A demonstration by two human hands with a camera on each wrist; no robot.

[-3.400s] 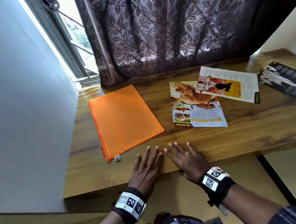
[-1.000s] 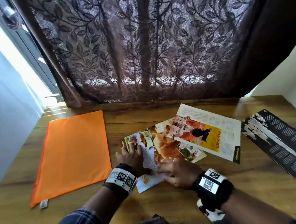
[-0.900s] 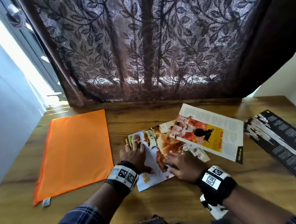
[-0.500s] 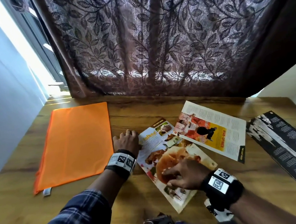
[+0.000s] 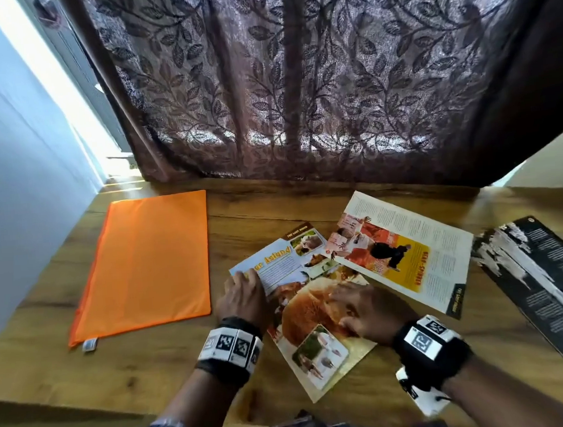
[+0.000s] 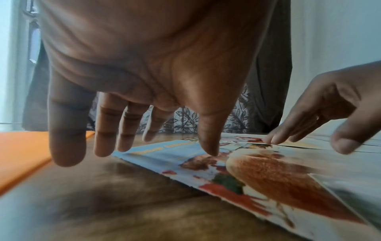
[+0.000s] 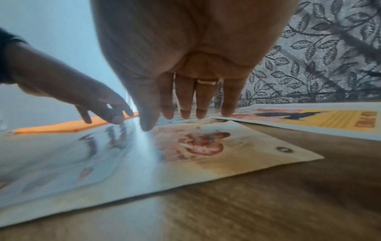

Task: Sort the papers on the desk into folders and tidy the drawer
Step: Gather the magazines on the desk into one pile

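Lying flat at the middle of the wooden surface [image 5: 306, 211], the bear page [image 5: 308, 306] is a glossy magazine sheet with an orange-brown animal photo and a yellow title on blue. The left hand [image 5: 244, 301] hovers at its 9 o'clock edge, fingers [image 6: 107, 130] straight and slightly spread; the thumb tip touches the sheet, and whether the other tips reach it cannot be told. The right hand [image 5: 368, 307] rests on the sheet toward 3 o'clock, fingers [image 7: 203, 101] straight and close together, their tips down on the paper, a ring on one of them; it pinches nothing.

At 1 o'clock from the bear page, and touching its far corner, lies the yellow-panel page [image 5: 406, 254], a sheet with white text columns and a dark figure on yellow and red. Further out at 3 o'clock, apart from both, lies a black leaflet [image 5: 544, 281] with white print.

At 9 o'clock, just beside the left hand but apart from the sheets, the orange folder [image 5: 147, 266] lies flat and closed, a small tag at its near corner; its contents cannot be seen, and no paper lies on it.

At 12 o'clock a dark leaf-patterned curtain [image 5: 314, 77] hangs down to the back edge, with a pale wall [image 5: 12, 198] at 9 o'clock
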